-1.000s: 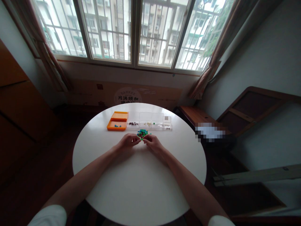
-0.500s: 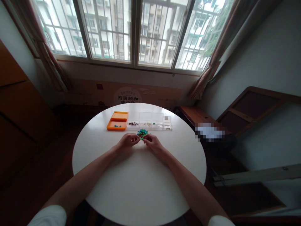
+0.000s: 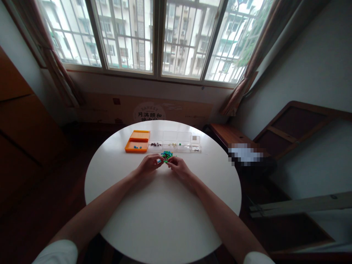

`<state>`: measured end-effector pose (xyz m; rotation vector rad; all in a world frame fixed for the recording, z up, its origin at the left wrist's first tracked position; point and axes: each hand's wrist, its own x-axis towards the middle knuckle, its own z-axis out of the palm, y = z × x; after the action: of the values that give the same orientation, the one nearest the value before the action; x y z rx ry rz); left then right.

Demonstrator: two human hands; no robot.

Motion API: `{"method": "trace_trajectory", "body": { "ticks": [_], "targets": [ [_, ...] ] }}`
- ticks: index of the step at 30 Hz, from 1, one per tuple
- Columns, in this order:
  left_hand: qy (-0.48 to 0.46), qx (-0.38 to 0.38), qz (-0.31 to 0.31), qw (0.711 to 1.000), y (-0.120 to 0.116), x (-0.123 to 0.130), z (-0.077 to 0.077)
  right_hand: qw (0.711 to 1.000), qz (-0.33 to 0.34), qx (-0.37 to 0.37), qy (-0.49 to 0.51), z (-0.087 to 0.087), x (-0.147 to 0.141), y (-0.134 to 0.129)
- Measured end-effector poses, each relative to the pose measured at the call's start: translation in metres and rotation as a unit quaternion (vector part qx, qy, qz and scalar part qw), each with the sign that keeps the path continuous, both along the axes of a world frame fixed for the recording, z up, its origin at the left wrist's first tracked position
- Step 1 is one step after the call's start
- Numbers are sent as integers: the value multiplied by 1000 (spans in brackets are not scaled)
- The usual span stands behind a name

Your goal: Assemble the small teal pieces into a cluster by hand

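My left hand (image 3: pixel 149 164) and my right hand (image 3: pixel 178 167) meet above the white table, fingertips pinched close together. Between them is a small green piece (image 3: pixel 165 161), gripped at both ends as far as I can see. A bit of blue (image 3: pixel 159 160) shows among the fingers of my left hand; whether that hand holds it is unclear. Just beyond the fingertips lies a heap of small green, blue and dark pieces (image 3: pixel 167 154), which look like tiny plastic building bricks. The hands hide its near edge.
Behind the heap stands an open orange case (image 3: pixel 136 150) with a few blue pieces inside. To its right, a clear compartment box (image 3: pixel 187 147) with raised lids holds dark, cream and green pieces. The round white table (image 3: pixel 165 212) has a wooden bench (image 3: pixel 228 134) beyond its right side.
My left fingers have shifted slightly around the green piece, and blue shows more plainly among them. My right hand has hardly moved. Cases and heap look the same.
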<state>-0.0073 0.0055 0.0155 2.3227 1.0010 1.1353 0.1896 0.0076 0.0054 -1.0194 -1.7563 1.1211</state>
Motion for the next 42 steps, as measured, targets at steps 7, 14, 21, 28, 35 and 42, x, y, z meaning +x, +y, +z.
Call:
{"method": "trace_trajectory", "body": {
  "ticks": [7, 14, 21, 28, 35, 42],
  "targets": [
    [19, -9, -8, 1000, -2, 0, 5, 1000, 2, -7, 2, 4, 0, -2],
    [23, -9, -1, 1000, -3, 0, 6, 1000, 2, -2, -3, 1, 1, 0],
    [28, -5, -10, 1000, -4, -1, 8, 1000, 1, 5, -10, 0, 1, 0],
    [28, -1, -8, 1000, -1, 0, 4, 999, -4, 20, -33, 6, 0, -2],
    [13, 2, -31, 999, -1, 0, 1, 999, -7, 24, -40, 6, 0, -2],
    [6, 16, -26, 1000, 2, 0, -1, 999, -10, 16, -40, 8, -1, -3]
  ]
}}
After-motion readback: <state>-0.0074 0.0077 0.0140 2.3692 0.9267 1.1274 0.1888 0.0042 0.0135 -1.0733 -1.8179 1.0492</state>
